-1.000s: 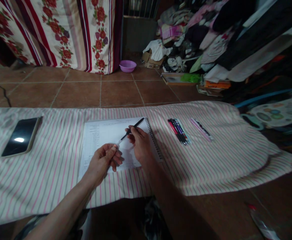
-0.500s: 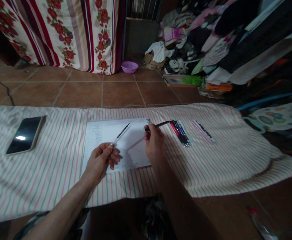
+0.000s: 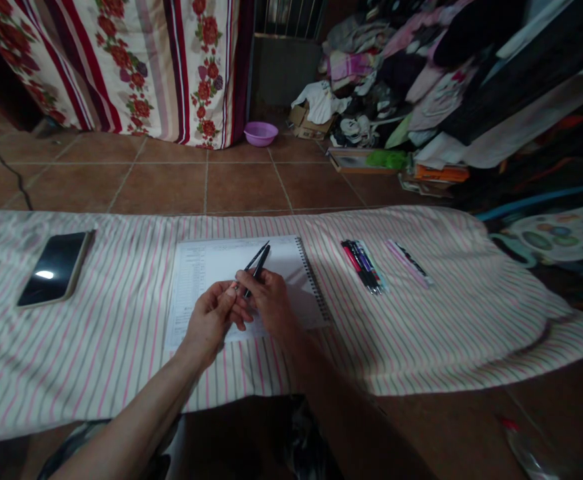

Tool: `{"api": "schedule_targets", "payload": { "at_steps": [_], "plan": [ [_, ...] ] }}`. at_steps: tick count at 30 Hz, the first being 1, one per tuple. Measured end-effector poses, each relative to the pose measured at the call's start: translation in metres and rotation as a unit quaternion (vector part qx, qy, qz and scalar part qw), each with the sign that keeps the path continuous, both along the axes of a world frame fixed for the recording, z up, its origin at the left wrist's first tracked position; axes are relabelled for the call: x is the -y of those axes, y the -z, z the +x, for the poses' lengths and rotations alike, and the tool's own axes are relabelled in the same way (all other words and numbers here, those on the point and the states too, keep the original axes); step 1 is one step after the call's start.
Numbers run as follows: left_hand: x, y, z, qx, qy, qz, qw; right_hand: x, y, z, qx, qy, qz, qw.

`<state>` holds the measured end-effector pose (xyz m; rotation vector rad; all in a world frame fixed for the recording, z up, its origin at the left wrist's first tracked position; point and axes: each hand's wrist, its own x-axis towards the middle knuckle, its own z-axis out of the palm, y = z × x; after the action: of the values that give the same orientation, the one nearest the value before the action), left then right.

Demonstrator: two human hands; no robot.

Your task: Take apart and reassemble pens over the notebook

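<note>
Over a white spiral notebook (image 3: pixel 296 267), my two hands meet, fingertips nearly touching. My left hand (image 3: pixel 217 313) pinches the lower end of a slim pen (image 3: pixel 256 255) with a dark tip, pointing up and right. In the fingers of my right hand (image 3: pixel 270 297) is a black pen (image 3: pixel 261 262), beside the slim one and almost parallel to it. The lower ends of both pens are partly hidden by fingers. A printed sheet (image 3: pixel 184 287) shows at the notebook's left side.
Several pens (image 3: pixel 362 268) lie together right of the notebook, with pink and black-and-white pens (image 3: pixel 410 262) farther right. A phone (image 3: pixel 55 269) rests at the left on the striped cloth (image 3: pixel 121 320). Beyond are a purple basin (image 3: pixel 260 134) and a heap of clothes (image 3: pixel 366 73).
My right hand has moved left with the black pen, from the notebook's spiral edge to my left hand. The black pen now points upward beside the slim pen. My left hand has shifted slightly right.
</note>
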<state>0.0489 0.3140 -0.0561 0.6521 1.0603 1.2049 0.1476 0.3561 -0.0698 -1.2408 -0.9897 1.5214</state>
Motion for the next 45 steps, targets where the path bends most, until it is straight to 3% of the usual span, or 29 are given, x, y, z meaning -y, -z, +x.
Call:
{"api": "schedule_targets", "payload": {
  "at_steps": [9,19,25,31,38,45],
  "plan": [
    [0.0,-0.005,0.005,0.027,-0.022,-0.034,0.999,0.0,0.0,0.0,0.072,0.02,0.032,0.997],
    [0.003,0.0,0.0,0.034,-0.017,-0.039,0.999,0.004,-0.003,-0.005,0.172,0.006,0.055,0.984],
    [0.003,0.0,0.008,0.04,-0.048,-0.032,0.998,0.003,0.0,-0.005,0.138,0.017,0.039,0.989],
    [0.003,-0.002,0.002,0.036,-0.014,-0.045,0.998,-0.002,0.001,0.0,0.119,-0.03,0.052,0.991],
    [0.003,-0.005,-0.006,0.057,0.011,-0.063,0.996,0.001,-0.008,0.004,0.054,-0.06,0.038,0.996],
    [0.001,-0.001,-0.009,0.037,0.016,-0.032,0.999,0.0,-0.003,0.005,0.025,-0.09,0.034,0.995]
  ]
}}
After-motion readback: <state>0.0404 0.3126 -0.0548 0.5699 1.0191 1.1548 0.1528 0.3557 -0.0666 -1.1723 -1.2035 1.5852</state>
